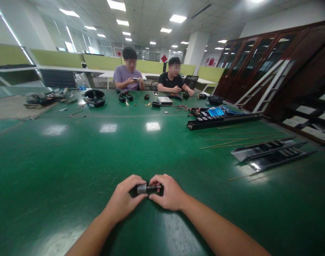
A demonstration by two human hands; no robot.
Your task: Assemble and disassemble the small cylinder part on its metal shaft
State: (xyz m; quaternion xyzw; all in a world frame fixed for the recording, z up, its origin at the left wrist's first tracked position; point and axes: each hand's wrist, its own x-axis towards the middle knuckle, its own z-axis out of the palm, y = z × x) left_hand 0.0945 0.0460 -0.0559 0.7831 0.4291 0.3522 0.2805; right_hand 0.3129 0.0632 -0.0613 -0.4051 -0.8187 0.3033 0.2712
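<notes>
A small cylindrical metal part (pixel 142 188) lies sideways between my two hands, just over the green tabletop. Its left end is a wide silver barrel, and a narrower dark, ridged shaft runs out to the right. My left hand (pixel 124 199) grips the barrel end between thumb and fingers. Around the shaft, the thumb and fingers of my right hand (pixel 169 193) are curled and closed on it. Both forearms come in from the bottom edge. The far end of the barrel is partly hidden by my left fingers.
Black metal channels (pixel 274 156) and thin brass-coloured rods (pixel 221 144) lie at the right. Behind them is a long black tray (pixel 221 121) with blue items. A black headset (pixel 94 97) sits at the far left. Two people sit across the green table (pixel 98 153), among small black parts.
</notes>
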